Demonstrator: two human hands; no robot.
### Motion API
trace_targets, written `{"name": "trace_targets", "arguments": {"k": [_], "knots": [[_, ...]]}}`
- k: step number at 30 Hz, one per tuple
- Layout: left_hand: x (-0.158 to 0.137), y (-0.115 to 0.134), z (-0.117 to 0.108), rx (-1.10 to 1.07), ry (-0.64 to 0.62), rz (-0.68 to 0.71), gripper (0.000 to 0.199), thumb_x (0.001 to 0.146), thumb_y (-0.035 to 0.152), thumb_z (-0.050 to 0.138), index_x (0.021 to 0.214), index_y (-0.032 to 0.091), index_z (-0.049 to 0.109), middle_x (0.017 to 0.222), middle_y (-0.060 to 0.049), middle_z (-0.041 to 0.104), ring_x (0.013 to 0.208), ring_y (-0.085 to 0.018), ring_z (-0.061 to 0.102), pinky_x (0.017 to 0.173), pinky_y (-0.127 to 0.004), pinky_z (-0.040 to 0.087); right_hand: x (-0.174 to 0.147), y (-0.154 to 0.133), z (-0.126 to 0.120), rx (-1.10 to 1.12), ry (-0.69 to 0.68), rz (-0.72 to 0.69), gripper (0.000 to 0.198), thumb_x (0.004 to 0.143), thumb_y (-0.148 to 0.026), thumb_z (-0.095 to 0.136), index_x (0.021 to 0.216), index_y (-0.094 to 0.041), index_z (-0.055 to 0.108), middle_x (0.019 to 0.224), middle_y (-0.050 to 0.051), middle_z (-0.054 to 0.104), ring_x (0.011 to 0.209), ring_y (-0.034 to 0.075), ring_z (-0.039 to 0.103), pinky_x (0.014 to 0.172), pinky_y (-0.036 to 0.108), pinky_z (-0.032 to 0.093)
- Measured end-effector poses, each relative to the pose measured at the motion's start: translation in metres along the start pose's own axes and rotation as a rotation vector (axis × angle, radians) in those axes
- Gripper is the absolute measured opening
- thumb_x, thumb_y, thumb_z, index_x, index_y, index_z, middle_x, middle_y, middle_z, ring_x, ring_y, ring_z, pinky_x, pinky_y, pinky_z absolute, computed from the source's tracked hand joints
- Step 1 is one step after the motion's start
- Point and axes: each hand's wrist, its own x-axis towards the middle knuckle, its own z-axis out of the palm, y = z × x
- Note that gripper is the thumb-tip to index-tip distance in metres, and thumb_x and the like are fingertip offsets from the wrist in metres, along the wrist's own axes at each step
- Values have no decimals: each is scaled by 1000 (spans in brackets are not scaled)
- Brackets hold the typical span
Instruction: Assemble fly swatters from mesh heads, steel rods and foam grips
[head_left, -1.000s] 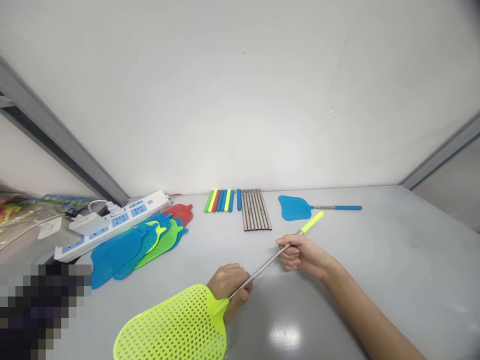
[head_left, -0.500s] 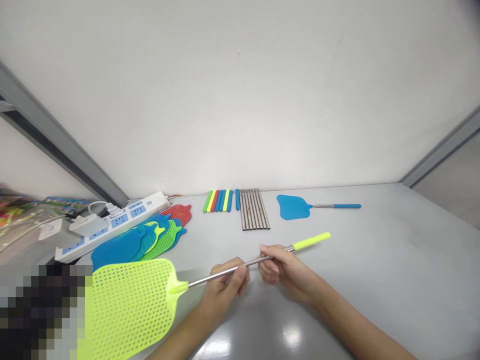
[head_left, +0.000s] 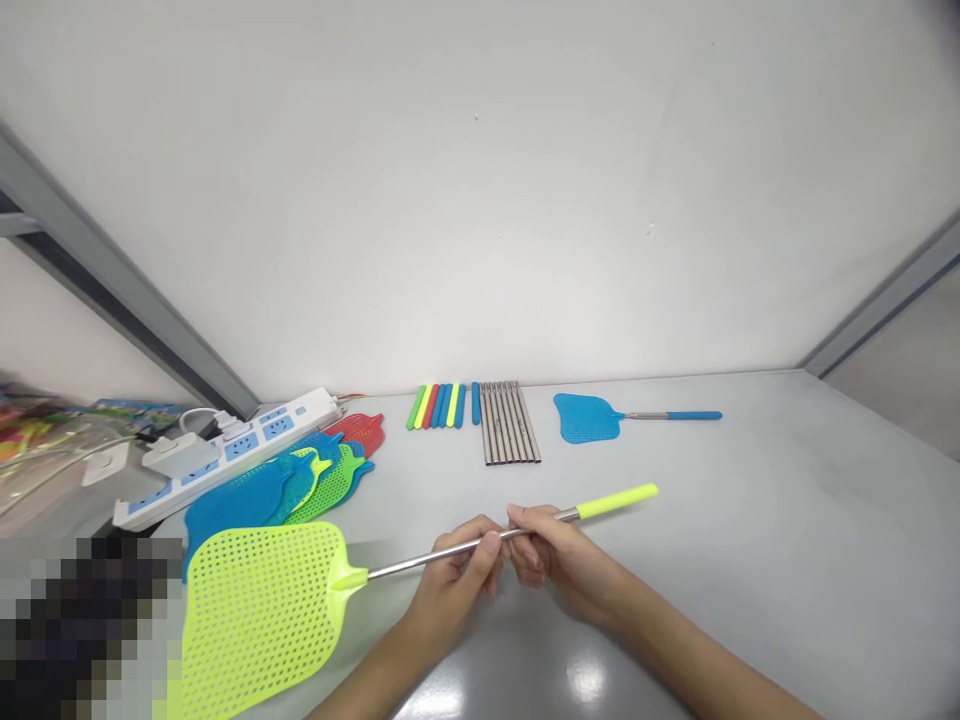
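A yellow fly swatter [head_left: 266,600] with a thin metal rod and a yellow grip spans the front of the table, its head at the lower left. My left hand [head_left: 461,575] is closed round the rod, thumb on top. Close beside it, my right hand [head_left: 551,550] pinches the thicker part of the rod near the yellow grip. Behind them lies a row of metal rods [head_left: 510,425], with several coloured grip sleeves [head_left: 436,407] to its left. A blue fly swatter [head_left: 589,417] with rod and grip attached lies to the right.
At the left a white power strip [head_left: 255,447] with plugs stands along the table's side. Blue, green, yellow and red swatter heads [head_left: 240,503] overlap in front of it. A white wall [head_left: 480,220] rises behind the grey table [head_left: 787,540].
My hands have come closer together along the rod. The yellow grip end has dipped slightly, and my right hand has shifted a little left.
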Motion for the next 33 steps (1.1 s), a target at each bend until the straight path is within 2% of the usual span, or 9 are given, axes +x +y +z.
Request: {"name": "trace_targets", "arguments": {"k": [10, 14, 18, 28, 33], "knots": [[1, -1, 0, -44, 35, -44, 31, 79, 40, 42, 61, 15, 46, 46, 5, 41, 42, -7, 36, 44, -20, 29, 1, 4, 3, -8, 3, 30, 42, 77, -44, 41, 46, -14, 41, 42, -4, 31, 41, 6, 30, 45, 23, 21], [1, -1, 1, -41, 42, -29, 27, 79, 37, 43, 66, 14, 48, 49, 4, 46, 42, -6, 35, 42, -19, 27, 3, 6, 3, -4, 0, 46, 44, 77, -46, 41, 46, -15, 40, 41, -4, 31, 41, 6, 30, 44, 22, 20], [1, 2, 2, -58, 87, -37, 23, 78, 36, 46, 68, 16, 44, 46, 6, 45, 41, -5, 35, 42, -18, 27, 4, 9, 2, 34, 4, 65, 43, 77, -45, 41, 46, -15, 40, 41, -5, 30, 40, 6, 28, 44, 22, 20], [2, -2, -1, -42, -36, -25, 31, 83, 37, 36, 71, 14, 52, 48, 4, 41, 43, -7, 37, 46, -21, 31, 5, 7, 0, 25, 17, 63, 42, 76, -45, 42, 46, -15, 40, 42, -4, 30, 41, 7, 29, 44, 22, 21], [2, -7, -2, -43, -21, -28, 34, 83, 37, 34, 69, 14, 55, 46, 5, 38, 44, -8, 37, 47, -21, 31, 5, 9, -2, 29, 35, 94, 42, 75, -47, 41, 47, -15, 41, 41, -5, 30, 41, 7, 29, 45, 22, 21]]}}
